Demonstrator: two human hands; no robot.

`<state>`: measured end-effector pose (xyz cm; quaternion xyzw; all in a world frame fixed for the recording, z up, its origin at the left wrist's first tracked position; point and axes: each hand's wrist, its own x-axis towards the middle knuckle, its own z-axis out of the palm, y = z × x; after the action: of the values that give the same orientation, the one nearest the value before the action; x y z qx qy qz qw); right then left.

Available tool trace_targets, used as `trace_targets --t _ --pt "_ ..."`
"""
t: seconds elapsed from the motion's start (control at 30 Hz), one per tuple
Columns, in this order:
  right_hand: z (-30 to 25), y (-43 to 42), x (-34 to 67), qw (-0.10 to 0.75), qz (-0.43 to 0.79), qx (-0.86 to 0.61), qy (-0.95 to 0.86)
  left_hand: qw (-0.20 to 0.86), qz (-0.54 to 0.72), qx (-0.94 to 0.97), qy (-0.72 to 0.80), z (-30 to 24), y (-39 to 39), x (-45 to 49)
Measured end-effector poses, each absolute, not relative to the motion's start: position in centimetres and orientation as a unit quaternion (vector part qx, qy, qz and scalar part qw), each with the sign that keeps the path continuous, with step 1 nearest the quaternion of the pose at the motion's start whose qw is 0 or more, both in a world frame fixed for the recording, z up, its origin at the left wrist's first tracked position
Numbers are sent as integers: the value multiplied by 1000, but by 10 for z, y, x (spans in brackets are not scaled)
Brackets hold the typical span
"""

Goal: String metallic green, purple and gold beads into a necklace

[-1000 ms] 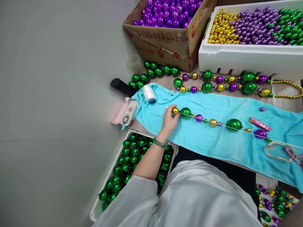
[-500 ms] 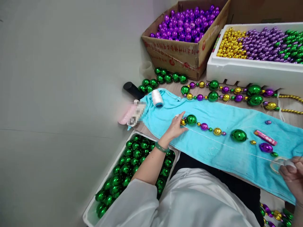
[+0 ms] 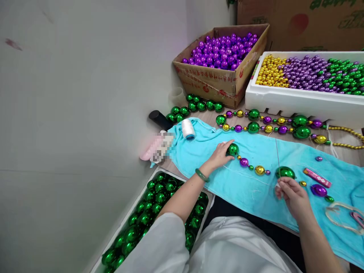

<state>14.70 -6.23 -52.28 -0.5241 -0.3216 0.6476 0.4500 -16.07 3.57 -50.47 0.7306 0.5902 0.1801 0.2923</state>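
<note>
Rightmost a moment ago, the right hand (image 3: 294,195) has moved in to mid-cloth, in front of a big green oval (image 3: 286,172); its fingers are pinched closed on a thin upright needle (image 3: 278,157). On the blue cloth (image 3: 256,199), the beads (image 3: 259,170) lie in a slanting row between and beyond the hands, glossy as mirrors with bright highlights. From the left come a round green bead (image 3: 233,149), small gold, purple, small green, larger gold and small purple; after a gap, the oval, small gold, large purple and small green. The left hand (image 3: 219,156) is partly open, thumb and forefinger parted around the round green bead's left side; I cannot tell whether it grips. White thread (image 3: 253,177) trails slackly below the row.
</note>
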Motion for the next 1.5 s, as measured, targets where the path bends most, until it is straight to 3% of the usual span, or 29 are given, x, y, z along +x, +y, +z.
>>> trace_targets --t 0.2,0.43,0.57,0.7,0.87,1.07,1.5 --pt "-522 -39 160 508 603 -542 -292 315 172 759 543 -503 68 -132" --pt "-499 -51 179 512 607 -532 -294 310 -4 816 488 -441 122 -157" --pt "-495 -56 182 526 607 -517 -295 176 77 850 490 -387 175 -139" --pt "-495 -49 182 546 605 -500 -294 106 191 866 449 -358 228 -52" --pt "-490 -51 188 581 595 -481 -278 90 187 902 378 -357 280 89" --pt "-482 -70 211 633 572 -470 -227 108 143 900 397 -368 330 199" --pt "-509 -72 229 641 575 -470 -194 68 73 911 401 -380 377 239"
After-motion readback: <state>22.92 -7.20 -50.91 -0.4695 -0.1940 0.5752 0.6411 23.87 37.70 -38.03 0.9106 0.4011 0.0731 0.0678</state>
